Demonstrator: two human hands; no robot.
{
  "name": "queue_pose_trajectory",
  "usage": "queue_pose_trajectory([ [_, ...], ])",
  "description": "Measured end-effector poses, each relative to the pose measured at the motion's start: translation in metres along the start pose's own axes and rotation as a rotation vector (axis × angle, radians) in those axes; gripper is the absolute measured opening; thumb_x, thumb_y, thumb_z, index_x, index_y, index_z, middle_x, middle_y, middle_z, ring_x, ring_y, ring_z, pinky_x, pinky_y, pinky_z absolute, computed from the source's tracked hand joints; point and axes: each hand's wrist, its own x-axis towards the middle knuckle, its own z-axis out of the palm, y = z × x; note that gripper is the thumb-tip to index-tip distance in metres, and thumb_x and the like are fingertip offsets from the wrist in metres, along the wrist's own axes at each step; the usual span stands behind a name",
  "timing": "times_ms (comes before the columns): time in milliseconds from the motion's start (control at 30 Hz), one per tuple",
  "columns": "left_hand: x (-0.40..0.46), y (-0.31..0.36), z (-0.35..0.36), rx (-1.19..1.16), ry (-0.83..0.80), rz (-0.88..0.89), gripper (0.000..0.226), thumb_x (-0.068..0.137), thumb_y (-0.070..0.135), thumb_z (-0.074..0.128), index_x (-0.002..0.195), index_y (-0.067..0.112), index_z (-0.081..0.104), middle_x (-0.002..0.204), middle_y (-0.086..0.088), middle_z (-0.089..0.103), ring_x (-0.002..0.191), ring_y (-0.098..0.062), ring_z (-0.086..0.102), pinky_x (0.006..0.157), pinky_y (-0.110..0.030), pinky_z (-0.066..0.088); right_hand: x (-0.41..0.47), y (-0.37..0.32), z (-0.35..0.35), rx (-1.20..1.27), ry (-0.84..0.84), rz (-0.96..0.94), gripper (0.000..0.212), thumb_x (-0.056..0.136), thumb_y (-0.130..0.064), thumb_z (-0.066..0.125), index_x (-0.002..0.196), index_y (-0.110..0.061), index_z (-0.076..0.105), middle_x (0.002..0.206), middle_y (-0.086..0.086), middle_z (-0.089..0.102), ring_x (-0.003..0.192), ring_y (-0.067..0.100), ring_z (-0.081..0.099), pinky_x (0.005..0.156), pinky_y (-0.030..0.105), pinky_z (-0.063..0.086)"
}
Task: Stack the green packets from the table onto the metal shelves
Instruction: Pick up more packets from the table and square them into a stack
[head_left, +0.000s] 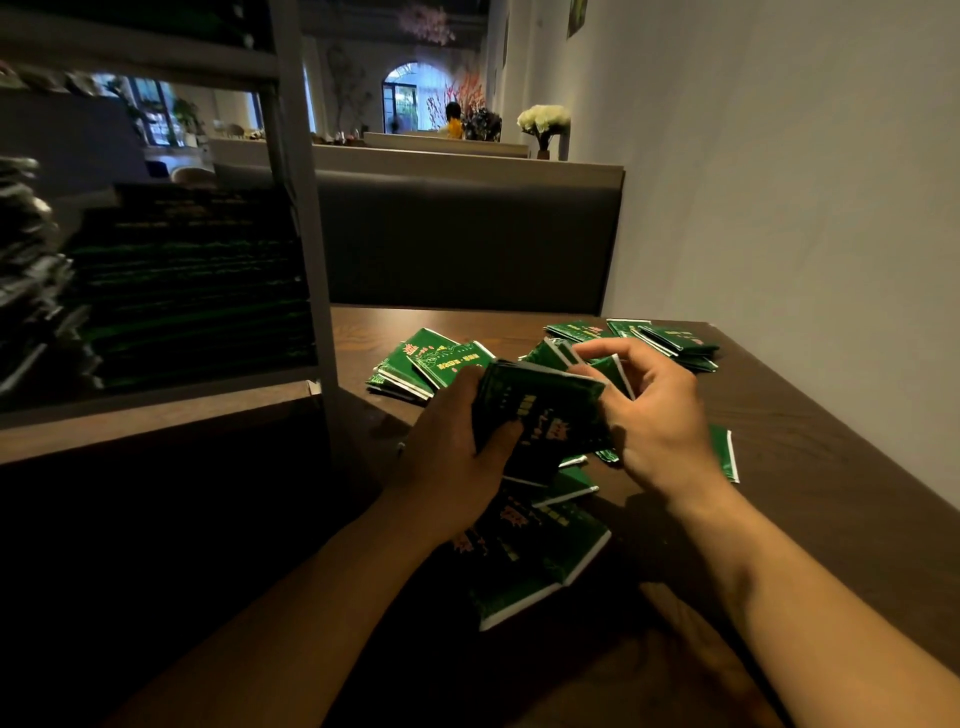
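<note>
near pile: loose heap of green packets (524, 566) right at the front edge of the worktop (810, 467), overlapping any old way, not sorted yet

left hand (447, 457): curled around the left side of a small stack (540, 415), thumb laid on top, gripping firm

right hand (660, 421): curled onto the right side of the same stack, fingers (602, 353) bent over the far edge, looks like squaring it up; could also be pinching one extra packet behind, can't tell for sure

stack in hand: held just above the heap, printed face up, a fair few packets thick

left cluster: a few packets (426, 364) fanned out behind the left hand, still flat on the worktop

far cluster: more packets (670, 340) near the wall, still lying there too

shelf: metal shelves (306, 218) off to the left, one level already packed with a tall, tidy column of green packets (192, 291); blurry, so no count

progress guess: probably well past halfway, going by that shelf load versus three small clusters plus the handful

left to do: carry this stack over, then gather the rest
</note>
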Motion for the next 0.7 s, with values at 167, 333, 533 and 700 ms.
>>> queue_pose_trajectory([
  [167, 0.003, 0.007, -0.003, -0.223, 0.125, -0.097, 0.048, 0.090, 0.008, 0.061, 0.124, 0.032, 0.036, 0.105, 0.020, 0.054, 0.102, 0.003, 0.050, 0.078, -0.010, 0.040, -0.001, 0.002, 0.002, 0.203, -0.058, 0.087, 0.034, 0.089, -0.042, 0.062, 0.117, -0.023, 0.062, 0.114, 0.002, 0.067, 0.107, 0.020, 0.066, 0.082, 0.037, 0.058],
  [333, 0.008, 0.003, -0.007, -0.517, 0.278, -0.279, 0.043, 0.090, 0.008, 0.061, 0.121, 0.031, 0.043, 0.104, 0.016, 0.062, 0.099, -0.001, 0.059, 0.091, -0.034, 0.049, -0.003, 0.004, 0.009, 0.383, -0.173, 0.218, 0.038, 0.093, 0.003, 0.054, 0.121, -0.023, 0.055, 0.114, 0.002, 0.066, 0.103, 0.015, 0.068, 0.082, 0.027, 0.057],
  [533, 0.012, 0.002, -0.010, -0.571, 0.389, -0.252, 0.033, 0.091, 0.003, 0.057, 0.114, 0.026, 0.050, 0.100, 0.015, 0.062, 0.092, 0.001, 0.060, 0.074, -0.019, 0.050, 0.001, -0.001, 0.005, 0.132, 0.163, 0.070, 0.032, 0.091, 0.005, 0.055, 0.107, -0.023, 0.058, 0.101, -0.005, 0.065, 0.091, 0.007, 0.067, 0.066, 0.019, 0.056],
  [700, 0.011, 0.004, -0.009, -0.533, 0.406, -0.238, 0.037, 0.091, 0.002, 0.056, 0.111, 0.032, 0.046, 0.099, 0.016, 0.058, 0.088, 0.004, 0.057, 0.065, -0.013, 0.046, -0.004, -0.013, -0.007, 0.116, 0.405, -0.163, 0.031, 0.092, -0.004, 0.059, 0.105, -0.033, 0.057, 0.101, -0.010, 0.063, 0.091, 0.004, 0.065, 0.069, 0.022, 0.057],
])
